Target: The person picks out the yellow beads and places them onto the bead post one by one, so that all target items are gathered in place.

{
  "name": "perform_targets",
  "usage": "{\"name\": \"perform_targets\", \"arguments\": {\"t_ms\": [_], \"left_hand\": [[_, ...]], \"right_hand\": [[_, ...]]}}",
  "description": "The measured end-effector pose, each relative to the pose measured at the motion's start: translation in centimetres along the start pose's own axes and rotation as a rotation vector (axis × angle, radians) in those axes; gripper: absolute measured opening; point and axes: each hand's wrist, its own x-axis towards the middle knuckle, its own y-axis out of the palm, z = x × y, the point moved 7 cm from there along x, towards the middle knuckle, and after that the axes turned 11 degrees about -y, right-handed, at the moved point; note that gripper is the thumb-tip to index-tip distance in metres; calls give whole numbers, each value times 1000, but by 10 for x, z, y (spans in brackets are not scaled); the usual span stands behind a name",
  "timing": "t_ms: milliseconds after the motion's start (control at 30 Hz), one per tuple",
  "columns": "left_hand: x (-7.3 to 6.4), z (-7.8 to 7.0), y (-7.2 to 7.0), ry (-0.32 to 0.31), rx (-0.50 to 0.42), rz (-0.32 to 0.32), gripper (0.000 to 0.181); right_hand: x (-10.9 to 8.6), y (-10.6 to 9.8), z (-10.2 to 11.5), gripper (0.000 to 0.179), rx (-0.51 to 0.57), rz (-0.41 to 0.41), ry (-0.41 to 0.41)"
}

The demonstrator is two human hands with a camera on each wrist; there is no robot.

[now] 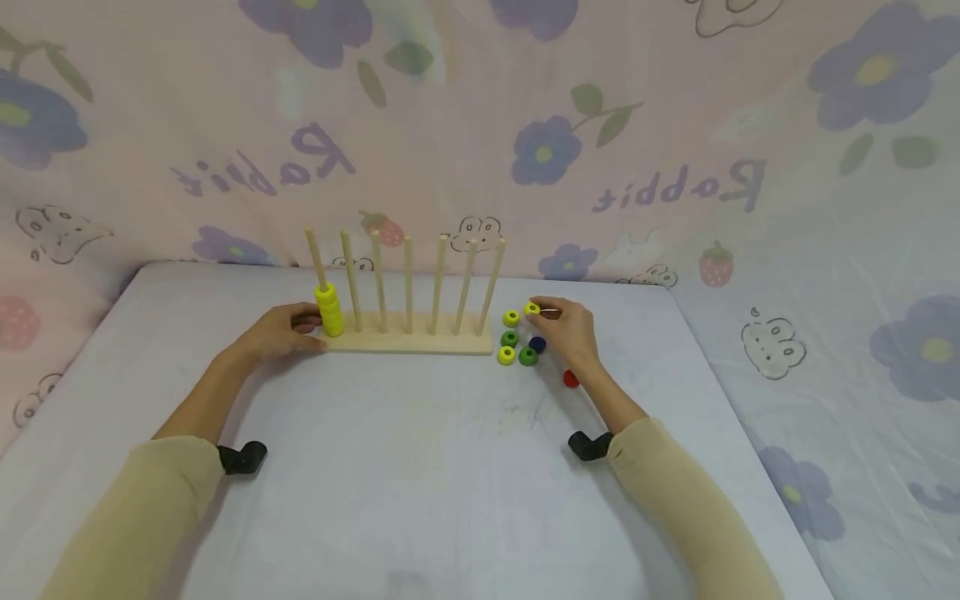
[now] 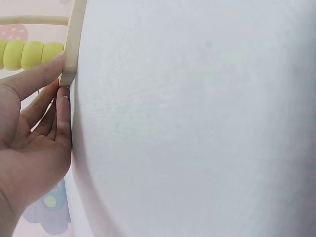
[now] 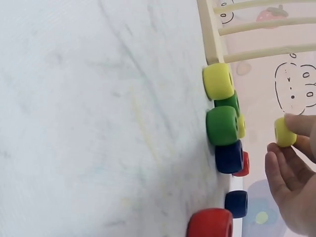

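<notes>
A wooden peg rack (image 1: 405, 342) with a row of upright pegs stands on the table. Several yellow beads (image 1: 329, 310) are stacked on its leftmost peg. My left hand (image 1: 279, 330) rests at the rack's left end, thumb and fingers on either side of the base (image 2: 74, 44) in the left wrist view. Right of the rack, my right hand (image 1: 572, 333) pinches a yellow bead (image 3: 285, 132) between thumb and fingers, raised above the tabletop. Below it lie loose beads, among them a green bead (image 3: 222, 126) and a yellow bead (image 3: 218, 81).
A red bead (image 1: 571, 379) lies beneath my right wrist, and a dark blue bead (image 1: 537, 343) sits nearer the rack. Behind the white table (image 1: 405, 467) hangs a printed cloth (image 1: 450, 125). A black wrist mount (image 1: 243, 457) sticks out from the left sleeve.
</notes>
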Motion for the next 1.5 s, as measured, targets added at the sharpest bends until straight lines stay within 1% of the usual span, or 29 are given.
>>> {"name": "perform_targets", "arguments": {"t_ms": [100, 267, 400, 567, 667, 867, 1200, 1300, 1500], "left_hand": [[-1, 3, 2, -6, -9, 6, 80], [1, 4, 4, -3, -22, 6, 79], [3, 4, 4, 3, -20, 10, 79], [2, 5, 5, 2, -21, 21, 83], [1, 5, 6, 0, -18, 18, 80], [1, 5, 4, 4, -17, 8, 77], [1, 3, 2, -1, -14, 4, 77], [3, 2, 2, 4, -7, 3, 77], [2, 3, 1, -4, -8, 1, 77]], "right_hand": [[0, 0, 0, 33, 32, -10, -26], [4, -3, 4, 30, 98, -53, -134], [7, -5, 11, 30, 123, -59, -191], [11, -7, 22, 30, 95, -42, -213], [14, -10, 30, 31, 85, -33, -223], [25, -19, 47, 30, 79, -18, -268], [42, -33, 74, 28, 119, -14, -342], [46, -37, 82, 28, 119, -18, -367], [54, -39, 98, 29, 107, -10, -411]]}}
